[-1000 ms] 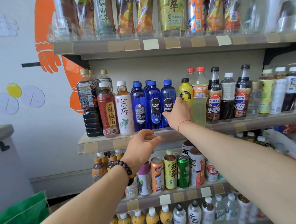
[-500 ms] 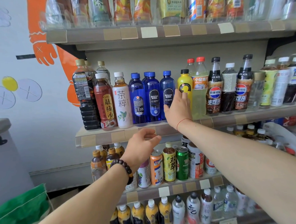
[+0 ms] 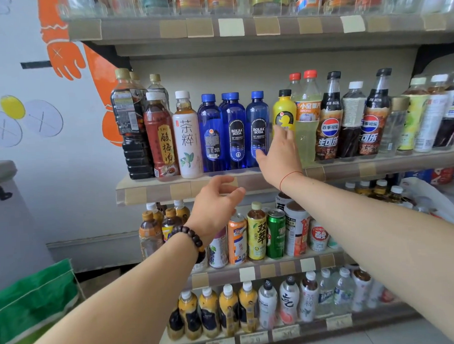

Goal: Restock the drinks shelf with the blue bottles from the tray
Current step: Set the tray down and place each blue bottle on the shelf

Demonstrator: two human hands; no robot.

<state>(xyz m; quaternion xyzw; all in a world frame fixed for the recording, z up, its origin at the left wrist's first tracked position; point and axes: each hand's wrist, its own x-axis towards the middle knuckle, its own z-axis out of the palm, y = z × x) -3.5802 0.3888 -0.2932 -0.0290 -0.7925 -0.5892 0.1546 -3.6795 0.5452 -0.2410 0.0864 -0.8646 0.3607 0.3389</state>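
Several blue bottles stand upright on the middle shelf (image 3: 148, 193), side by side: a left one (image 3: 211, 136), a middle one (image 3: 234, 134) and a right one (image 3: 257, 128) with a dark BOLSA SODA label. My right hand (image 3: 279, 156) is open, fingers spread, just in front of the right blue bottle's lower right side, thumb close to it, holding nothing. My left hand (image 3: 214, 208) hovers open below the shelf's front edge, empty, with a bead bracelet on the wrist. No tray is in view.
A yellow bottle (image 3: 284, 111) and a pale green bottle (image 3: 307, 120) stand right of the blue ones; a white tea bottle (image 3: 187, 137) stands to their left. Shelves above and below are packed with drinks. A green bag (image 3: 33, 303) lies at the lower left.
My right hand has come off the right blue bottle and drawn back to the right, fingers spread. The left hand stays under the shelf edge. The camera has tilted slightly down.
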